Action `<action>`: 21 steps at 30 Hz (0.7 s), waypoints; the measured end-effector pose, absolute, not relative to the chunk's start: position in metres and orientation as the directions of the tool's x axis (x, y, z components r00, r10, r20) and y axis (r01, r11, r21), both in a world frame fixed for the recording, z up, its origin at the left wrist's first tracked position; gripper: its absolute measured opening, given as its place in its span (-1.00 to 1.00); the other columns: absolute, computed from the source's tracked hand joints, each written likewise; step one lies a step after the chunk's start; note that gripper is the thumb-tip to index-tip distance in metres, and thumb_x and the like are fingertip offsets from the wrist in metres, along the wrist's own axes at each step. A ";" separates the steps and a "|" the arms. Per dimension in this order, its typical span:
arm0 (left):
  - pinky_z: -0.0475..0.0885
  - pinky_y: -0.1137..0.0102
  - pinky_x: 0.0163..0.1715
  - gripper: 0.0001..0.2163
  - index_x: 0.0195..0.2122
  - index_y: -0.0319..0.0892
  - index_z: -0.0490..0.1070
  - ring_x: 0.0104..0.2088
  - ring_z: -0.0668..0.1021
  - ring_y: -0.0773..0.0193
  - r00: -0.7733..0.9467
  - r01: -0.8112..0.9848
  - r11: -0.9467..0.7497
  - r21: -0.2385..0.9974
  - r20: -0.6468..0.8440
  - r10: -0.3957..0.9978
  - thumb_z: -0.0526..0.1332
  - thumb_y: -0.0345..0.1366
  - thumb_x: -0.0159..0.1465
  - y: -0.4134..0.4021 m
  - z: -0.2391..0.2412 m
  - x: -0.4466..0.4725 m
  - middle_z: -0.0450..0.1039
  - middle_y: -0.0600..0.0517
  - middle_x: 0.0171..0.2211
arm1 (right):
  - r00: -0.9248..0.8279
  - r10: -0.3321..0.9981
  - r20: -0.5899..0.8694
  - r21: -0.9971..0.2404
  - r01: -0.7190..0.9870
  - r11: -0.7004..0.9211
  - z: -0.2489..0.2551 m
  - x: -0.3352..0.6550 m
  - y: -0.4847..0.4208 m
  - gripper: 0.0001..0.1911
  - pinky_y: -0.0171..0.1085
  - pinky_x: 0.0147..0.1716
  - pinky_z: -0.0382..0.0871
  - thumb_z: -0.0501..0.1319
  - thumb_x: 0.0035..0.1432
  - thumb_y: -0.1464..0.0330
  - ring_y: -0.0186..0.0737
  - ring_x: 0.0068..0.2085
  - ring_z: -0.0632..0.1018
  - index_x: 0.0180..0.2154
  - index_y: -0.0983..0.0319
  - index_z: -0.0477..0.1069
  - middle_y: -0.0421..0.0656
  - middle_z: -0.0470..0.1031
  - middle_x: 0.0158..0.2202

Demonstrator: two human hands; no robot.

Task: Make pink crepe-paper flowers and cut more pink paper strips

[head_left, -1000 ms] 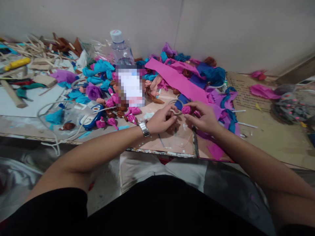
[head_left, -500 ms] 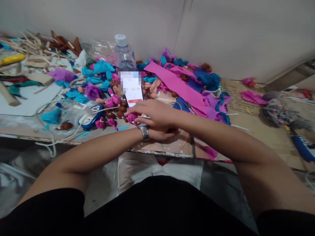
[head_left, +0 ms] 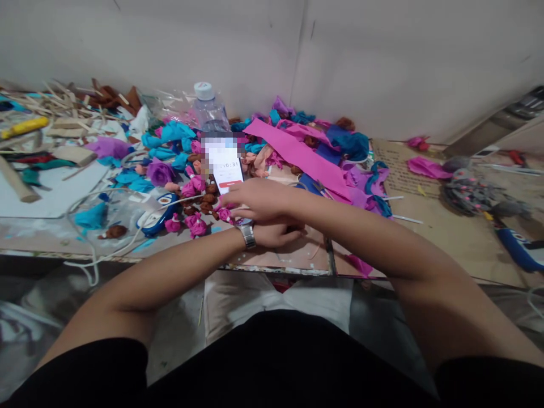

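Note:
My left hand [head_left: 275,234] rests on the near part of the table, palm down, fingers loosely extended and partly hidden by my other arm. A metal-banded wristwatch [head_left: 248,236] is on my left wrist. Across it lies my right hand [head_left: 259,199], its fingers outstretched, with the fingertips by the watch face. It appears to hold nothing. Just beyond these fingers a lit phone [head_left: 230,168] leans among crumpled paper pieces, its screen partly blurred out. Small pink crepe-paper flowers [head_left: 196,225] and brown paper balls [head_left: 208,198] lie left of my right fingertips.
A clear bottle [head_left: 211,116] with a white cap stands behind the phone. A long pink paper strip [head_left: 297,156] crosses the crumpled paper. Left are a blue-and-white device [head_left: 158,215], a white cable [head_left: 91,249] and wooden sticks [head_left: 55,93]; right, brown cardboard [head_left: 408,187] with writing.
My view has tilted slightly, so the table things sit a little lower in the picture. Both hands stay crossed at the watch, with hardly any movement.

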State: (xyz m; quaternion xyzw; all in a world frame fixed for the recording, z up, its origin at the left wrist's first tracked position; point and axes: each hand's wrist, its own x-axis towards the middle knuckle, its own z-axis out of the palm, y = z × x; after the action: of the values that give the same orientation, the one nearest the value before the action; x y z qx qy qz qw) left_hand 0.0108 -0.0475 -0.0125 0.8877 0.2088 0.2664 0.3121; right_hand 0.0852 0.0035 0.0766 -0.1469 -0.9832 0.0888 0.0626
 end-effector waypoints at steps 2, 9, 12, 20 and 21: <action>0.44 0.34 -0.28 -0.66 -0.22 -0.19 0.56 -0.34 0.58 0.23 0.791 0.253 -0.714 0.653 0.285 0.541 0.11 -0.06 0.47 -0.047 -0.006 0.011 0.62 -0.06 -0.31 | -0.919 0.377 0.115 -0.194 0.351 0.916 0.074 0.123 0.014 -0.74 -0.17 -0.14 0.40 0.19 0.45 0.29 -0.09 -0.09 0.60 0.08 0.18 0.54 -0.10 0.65 -0.01; 0.19 0.44 -0.43 -0.62 -0.31 -0.20 0.53 -0.52 0.40 0.38 0.770 0.284 -0.643 0.712 0.230 0.595 0.14 -0.02 0.46 -0.045 0.003 0.010 0.45 0.09 -0.53 | -0.467 0.876 0.118 0.063 0.884 0.463 0.040 0.233 0.036 -0.47 0.20 0.17 0.26 0.21 0.39 0.00 0.41 0.26 0.36 0.17 0.21 0.58 0.20 0.28 0.40; 0.17 0.44 -0.43 -0.62 -0.32 -0.21 0.52 -0.52 0.39 0.39 0.763 0.291 -0.629 0.721 0.221 0.607 0.15 -0.02 0.45 -0.044 0.004 0.011 0.44 0.09 -0.53 | -0.440 0.893 0.094 0.112 0.896 0.430 0.033 0.233 0.031 -0.35 0.22 0.19 0.24 0.18 0.39 -0.04 0.42 0.27 0.35 0.28 0.24 0.46 0.23 0.31 0.39; 0.29 0.44 -0.37 -0.63 -0.27 -0.19 0.47 -0.44 0.45 0.36 0.612 0.231 -0.459 0.858 0.239 0.754 0.20 0.05 0.44 -0.037 -0.002 0.011 0.47 0.08 -0.45 | -0.442 0.858 0.261 -0.158 0.858 0.489 0.048 0.228 0.034 -0.55 -0.03 0.08 0.44 0.21 0.40 0.17 0.16 0.08 0.59 0.12 0.36 0.55 0.19 0.60 0.12; 0.34 0.44 -0.35 -0.63 -0.20 -0.17 0.43 -0.41 0.48 0.35 0.553 0.161 -0.401 0.902 0.254 0.793 0.21 0.08 0.43 -0.035 -0.003 0.012 0.49 0.08 -0.39 | -0.429 0.843 0.324 -0.255 0.819 0.514 0.052 0.230 0.033 -0.60 -0.03 0.08 0.46 0.23 0.38 0.20 0.14 0.05 0.62 0.07 0.33 0.59 0.14 0.64 0.07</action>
State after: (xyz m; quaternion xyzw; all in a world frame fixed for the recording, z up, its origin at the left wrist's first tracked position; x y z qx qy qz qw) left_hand 0.0117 -0.0354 -0.0034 0.7590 0.3145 0.3529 0.4477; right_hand 0.2300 0.0332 0.0521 -0.4921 -0.8447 0.0291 0.2087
